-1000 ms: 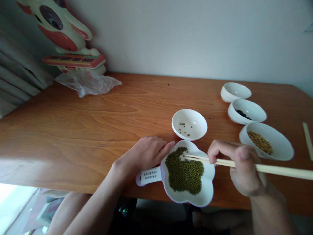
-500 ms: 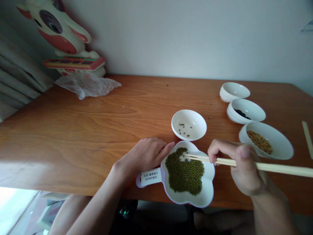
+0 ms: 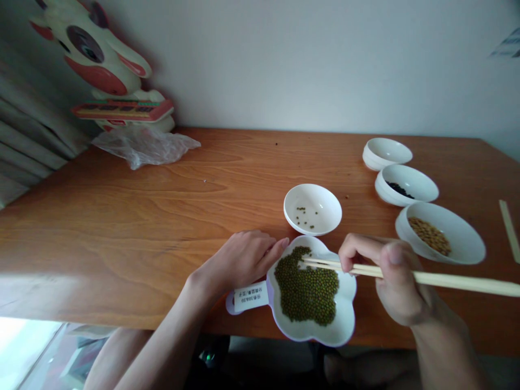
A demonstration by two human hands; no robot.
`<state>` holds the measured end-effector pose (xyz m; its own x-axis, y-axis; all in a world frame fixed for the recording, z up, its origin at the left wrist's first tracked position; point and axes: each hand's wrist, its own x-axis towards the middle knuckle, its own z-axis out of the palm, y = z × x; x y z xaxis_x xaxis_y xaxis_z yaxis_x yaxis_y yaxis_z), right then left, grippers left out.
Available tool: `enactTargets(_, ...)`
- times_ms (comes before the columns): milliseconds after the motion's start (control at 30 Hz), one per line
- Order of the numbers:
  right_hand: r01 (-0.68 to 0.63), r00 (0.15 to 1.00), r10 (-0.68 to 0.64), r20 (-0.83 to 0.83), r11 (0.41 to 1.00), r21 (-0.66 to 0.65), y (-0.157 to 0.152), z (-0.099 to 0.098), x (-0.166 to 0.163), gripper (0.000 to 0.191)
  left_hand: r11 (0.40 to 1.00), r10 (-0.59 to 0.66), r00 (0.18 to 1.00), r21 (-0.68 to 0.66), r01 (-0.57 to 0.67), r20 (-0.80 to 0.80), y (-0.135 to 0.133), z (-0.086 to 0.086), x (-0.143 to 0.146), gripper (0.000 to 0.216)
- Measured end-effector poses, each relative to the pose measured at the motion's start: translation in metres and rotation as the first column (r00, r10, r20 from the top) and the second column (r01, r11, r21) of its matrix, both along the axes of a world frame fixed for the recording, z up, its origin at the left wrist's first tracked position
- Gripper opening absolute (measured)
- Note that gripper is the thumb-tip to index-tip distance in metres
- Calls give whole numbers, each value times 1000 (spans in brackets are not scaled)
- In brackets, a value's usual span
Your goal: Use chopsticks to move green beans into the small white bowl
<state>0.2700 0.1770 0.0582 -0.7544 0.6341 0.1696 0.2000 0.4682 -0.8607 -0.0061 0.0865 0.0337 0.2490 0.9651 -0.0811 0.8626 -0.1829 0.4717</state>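
Our right hand [image 3: 400, 300] has its fingers [image 3: 359, 245] clamped on the chopsticks [image 3: 450, 281], index curled over, thumb laid along the near side. Stick tips show a narrow gap and sit in the green beans [image 3: 309, 295], at a small bare patch toward the dish's far side; can't tell if a bean is between them. Our left hand [image 3: 246, 260] is palm down on the table [image 3: 142, 227], fingers stretched and side by side, not pinching anything we can see; thumb apart from them, at the rim of the flower-shaped dish [image 3: 345, 298]. Dish is at the table's near edge, labeled handle [image 3: 252, 295] pointing left, beans mostly in its left and middle lobes. Just behind it: a white bowl [image 3: 327, 206] with a few green beans. Off to the right, three more in a row: near bowl [image 3: 463, 238] with tan pieces, middle bowl [image 3: 422, 184] with dark ones, far bowl [image 3: 388, 151] behind. Pale stick [image 3: 509, 230] at far right.
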Motion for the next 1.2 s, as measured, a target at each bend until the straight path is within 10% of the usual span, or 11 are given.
enactTargets(367,58,994,-60,-91,998,-15,2,-1,7,74,1000,2,1000,-17,-2,15,-1,-1,-1,61)
enactTargets(700,487,832,-457,-315,873,22,26,19,-8,84,999,37,999,-25,-36,22,-1,-4,-1,64)
enactTargets(1200,433,899,-425,-103,899,64,15,25,5,39,998,53,998,-30,-52,29,-2,-5,-1,63)
